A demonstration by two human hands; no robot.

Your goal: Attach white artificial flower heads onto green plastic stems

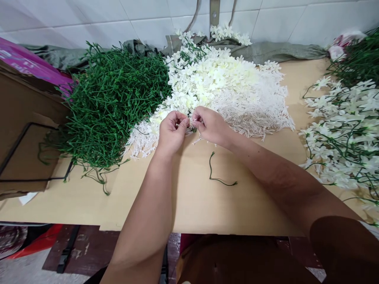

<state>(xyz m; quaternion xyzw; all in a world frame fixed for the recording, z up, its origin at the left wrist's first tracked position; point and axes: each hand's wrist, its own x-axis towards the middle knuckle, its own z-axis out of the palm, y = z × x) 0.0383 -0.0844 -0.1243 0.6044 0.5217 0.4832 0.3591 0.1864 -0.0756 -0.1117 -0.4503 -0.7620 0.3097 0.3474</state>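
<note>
My left hand (pixel 174 129) and my right hand (pixel 211 125) meet at the front edge of a heap of white artificial flowers (pixel 225 75). Both are closed in a pinch, fingertips almost touching. Small white strands, like a flower piece (pixel 194 121), show at the right fingertips; what the left fingers pinch is mostly hidden. A bit of green shows just below them. On the table in front of my hands lies one loose green plastic stem (pixel 210 169) with a bend in it. Left of the flowers rises a big pile of green stems (pixel 115 102).
Stems with white blooms attached (pixel 349 134) are heaped at the right. A cardboard box (pixel 26 130) with a black wire frame (pixel 29 180) stands at the left edge. Grey-green cloth (pixel 278 52) lies along the tiled wall (pixel 154 27). Tan board (pixel 142 197) covers the tabletop.
</note>
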